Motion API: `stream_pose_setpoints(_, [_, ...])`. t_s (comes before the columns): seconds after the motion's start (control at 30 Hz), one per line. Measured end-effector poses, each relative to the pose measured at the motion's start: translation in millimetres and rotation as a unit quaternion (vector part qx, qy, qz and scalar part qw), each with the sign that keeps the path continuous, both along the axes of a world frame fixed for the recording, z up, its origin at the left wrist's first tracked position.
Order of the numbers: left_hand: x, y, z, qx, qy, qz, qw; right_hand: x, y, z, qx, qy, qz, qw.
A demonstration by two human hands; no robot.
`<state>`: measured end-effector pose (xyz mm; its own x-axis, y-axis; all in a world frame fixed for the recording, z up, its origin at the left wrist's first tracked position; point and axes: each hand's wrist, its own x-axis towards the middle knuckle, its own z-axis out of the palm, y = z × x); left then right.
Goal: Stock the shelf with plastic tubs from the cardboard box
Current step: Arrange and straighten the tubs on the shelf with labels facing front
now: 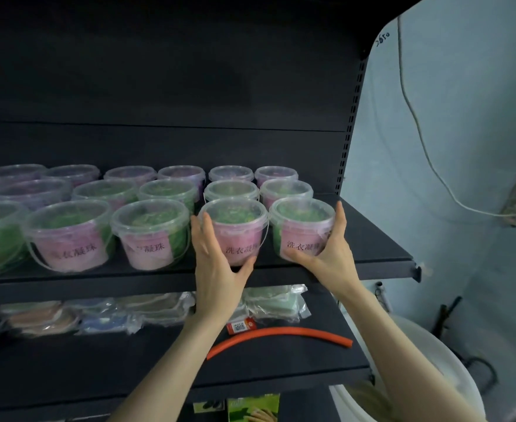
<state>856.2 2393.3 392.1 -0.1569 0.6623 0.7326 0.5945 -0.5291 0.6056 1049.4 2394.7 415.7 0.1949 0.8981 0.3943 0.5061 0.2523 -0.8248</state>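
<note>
Shelf [372,236] holds two tubs [238,236], hands [215,269] gripping each.

I read 洗衣凝珠 in dark print on the pink label [240,243] of the second tub from the right [234,213]. The rightmost tub [302,213] shows 洗衣凝, the remainder covered. A red card [241,326] on the lower shelf [129,360] bears a QR code. Blue handwriting [383,38] on the wall [464,117] is illegible.

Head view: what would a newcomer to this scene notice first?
Rows of clear tubs with pink labels fill the upper shelf. At its front right, the left hand grips the inner tub and the right hand grips the end tub. An orange hose lies on the lower shelf.
</note>
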Motion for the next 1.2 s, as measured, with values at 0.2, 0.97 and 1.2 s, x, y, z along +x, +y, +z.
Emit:
stream_pose_setpoints(0.2, [-0.7,-0.9,1.7,0.0,0.003,0.021,1.0,0.2,-2.1,-2.7,0.019,-0.005,-0.01,1.0])
stream_pose_setpoints(0.97, [-2.1,-6.4,7.0,-0.064,-0.014,0.027,0.997,0.6,-3.8,-0.4,0.006,-0.018,-0.012,1.0])
stream_pose_setpoints(1.2, [-5.5,-12.1,2.4,-0.084,0.027,0.02,0.996,-0.4,-7.6,0.1,0.0,-0.012,0.02,1.0])
